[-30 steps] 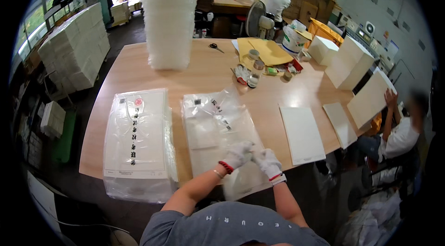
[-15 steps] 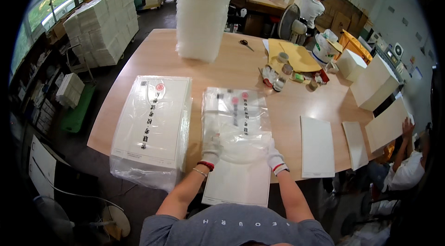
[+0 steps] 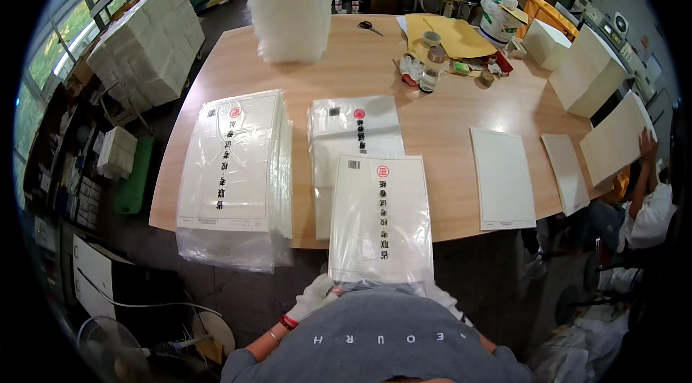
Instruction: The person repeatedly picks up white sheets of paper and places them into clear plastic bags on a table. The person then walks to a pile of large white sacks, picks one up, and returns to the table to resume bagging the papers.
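Observation:
A white printed paper stack in a clear plastic bag (image 3: 380, 221) leans over the table's near edge, its near end against my shirt. My left hand (image 3: 315, 296), in a white glove, is closed on the loose plastic at that end. My right hand (image 3: 445, 298), also gloved, grips the bag's other near corner; my shirt hides part of it. Beneath the bagged stack lies another printed plastic bag (image 3: 357, 127), partly covered. To the left rises a tall pile of printed plastic bags (image 3: 234, 159), its clear edges hanging over the table edge.
On the table (image 3: 440, 120) stand a tall pile of clear plastic (image 3: 285, 4), scissors (image 3: 370, 27), tape rolls (image 3: 436, 54) and yellow envelopes (image 3: 461, 35). White paper stacks (image 3: 503, 177) lie to the right, where another person's hand (image 3: 647, 143) touches a large stack (image 3: 618, 139).
The paper stack, half covered by plastic before, now lies in its bag and is drawn toward my body. Both hands have moved down to its near end. The view has shifted.

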Motion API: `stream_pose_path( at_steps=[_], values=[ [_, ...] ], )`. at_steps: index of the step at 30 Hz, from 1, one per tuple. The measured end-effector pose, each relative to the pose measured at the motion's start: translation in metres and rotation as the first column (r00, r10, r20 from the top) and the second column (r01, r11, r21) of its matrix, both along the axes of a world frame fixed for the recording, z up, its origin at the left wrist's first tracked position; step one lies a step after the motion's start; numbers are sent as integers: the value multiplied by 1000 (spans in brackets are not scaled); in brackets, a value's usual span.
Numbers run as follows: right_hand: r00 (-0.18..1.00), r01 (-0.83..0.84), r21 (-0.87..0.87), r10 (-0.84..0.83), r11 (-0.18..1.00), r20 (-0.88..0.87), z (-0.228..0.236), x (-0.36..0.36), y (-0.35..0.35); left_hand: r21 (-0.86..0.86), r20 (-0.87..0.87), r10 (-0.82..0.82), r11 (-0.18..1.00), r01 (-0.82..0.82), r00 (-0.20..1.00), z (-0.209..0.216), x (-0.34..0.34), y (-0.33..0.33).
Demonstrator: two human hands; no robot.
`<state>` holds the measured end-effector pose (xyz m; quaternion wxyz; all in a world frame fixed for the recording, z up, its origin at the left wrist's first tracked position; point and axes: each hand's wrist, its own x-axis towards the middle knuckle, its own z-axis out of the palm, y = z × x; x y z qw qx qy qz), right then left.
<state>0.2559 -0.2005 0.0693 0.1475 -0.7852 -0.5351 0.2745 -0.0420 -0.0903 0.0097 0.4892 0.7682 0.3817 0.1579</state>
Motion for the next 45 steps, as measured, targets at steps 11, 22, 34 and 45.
stream_pose_path(
  at_steps=[11, 22, 34, 45],
  values=[
    [965, -116, 349, 188, 930, -182, -62, 34, -31, 89, 163, 198, 973, -215, 967, 2, 19, 8],
    [-49, 337, -22, -5, 941, -999, 19, -81, 129, 654, 557, 90, 565, -503, 826, 151, -23, 51],
    [138, -294, 157, 205, 943, -969, -20, -247, 182, -355, 642, 766, 335, -873, 33, 21, -261, 109],
    [389, 136, -318, -346, 938, -854, -67, -64, 83, 204, 24, 100, 973, -103, 995, -28, 37, 74]
  ],
)
